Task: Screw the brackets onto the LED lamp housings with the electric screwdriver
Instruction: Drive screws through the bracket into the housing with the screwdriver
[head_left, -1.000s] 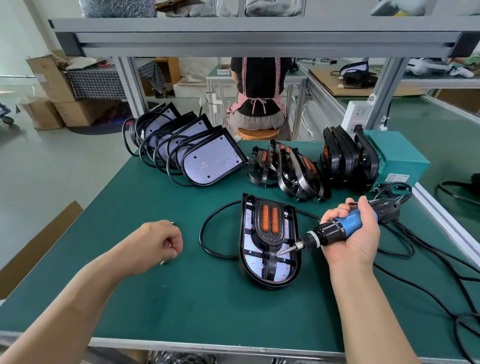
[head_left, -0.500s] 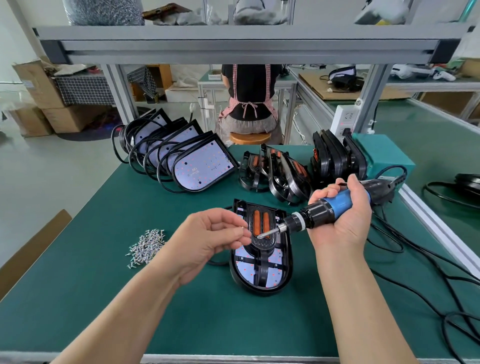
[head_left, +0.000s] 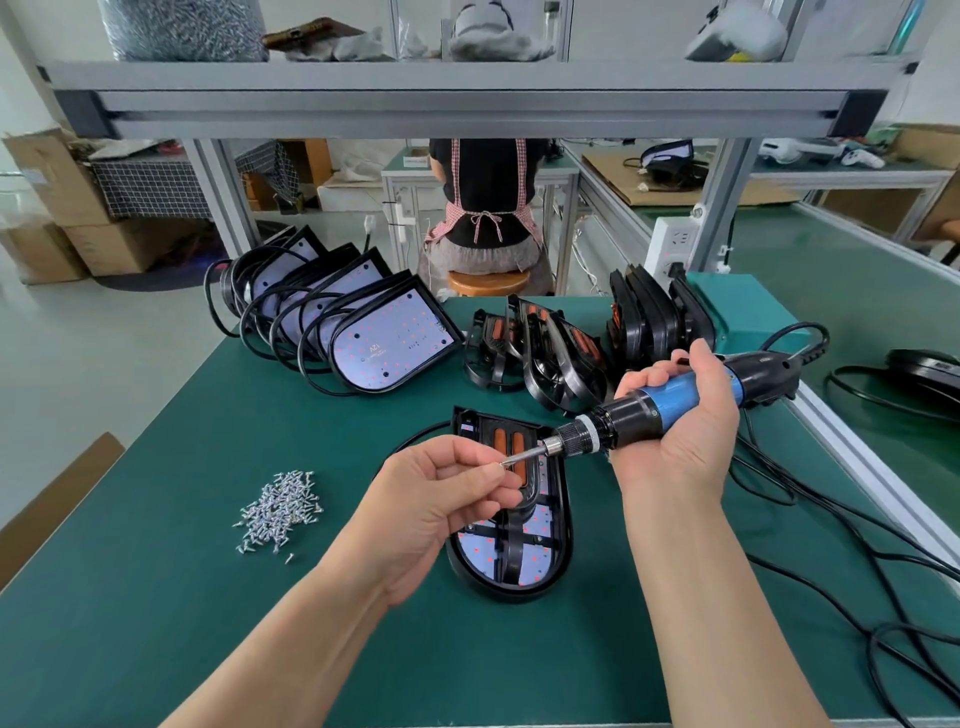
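Note:
A black LED lamp housing (head_left: 519, 558) lies flat on the green table (head_left: 156, 597) in front of me, with a black bracket (head_left: 511, 525) bearing two orange strips on top of it. My right hand (head_left: 680, 441) grips the blue and black electric screwdriver (head_left: 670, 402) above the housing, its bit pointing left. My left hand (head_left: 441, 499) pinches a small screw at the tip of the bit. A pile of loose silver screws (head_left: 280, 509) lies on the table to the left.
A row of lamp housings with cables (head_left: 332, 317) leans at the back left. Loose black brackets (head_left: 540, 348) and a stack of black parts (head_left: 654, 317) stand behind, beside a teal box (head_left: 748, 306). Black cables (head_left: 857, 561) run across the right side. A person sits at another bench behind.
My left hand came from the screw pile on the left to the screwdriver tip, holding a screw. My right hand lifted the screwdriver off the housing and raised it slightly.

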